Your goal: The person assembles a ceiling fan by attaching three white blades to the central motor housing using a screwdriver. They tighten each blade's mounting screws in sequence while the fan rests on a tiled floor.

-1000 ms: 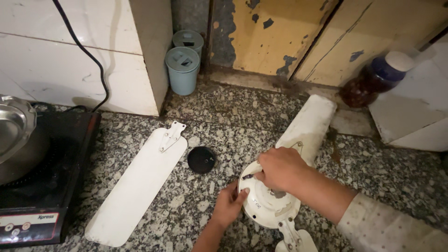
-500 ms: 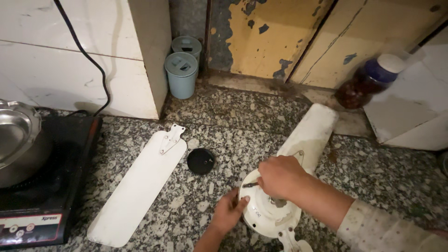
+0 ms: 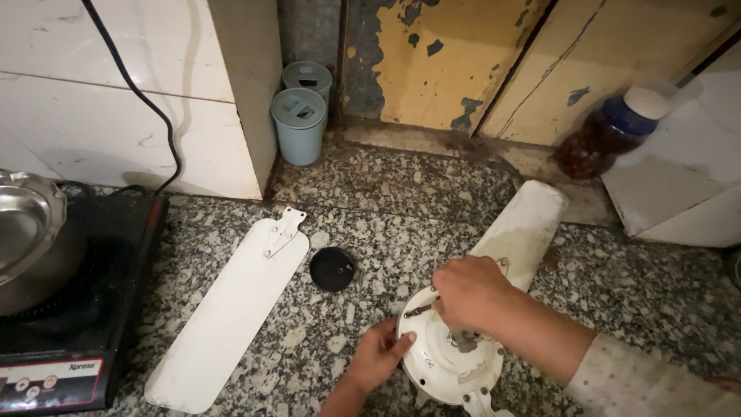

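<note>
Right hand (image 3: 468, 293) grip: clenched on screwdriver (image 3: 421, 310) | left hand (image 3: 378, 357) grip: grasping white fan motor (image 3: 444, 363) rim | on granite floor (image 3: 370, 193)

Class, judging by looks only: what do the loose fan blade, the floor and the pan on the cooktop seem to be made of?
Loose fan blade: probably painted sheet metal, matte off-white, thin and flat with a bare metal bracket at one end.
Floor: polished speckled stone, likely granite, with grey, black and white flecks.
Pan: likely stainless steel, bright silver and mirror-shiny.
</note>
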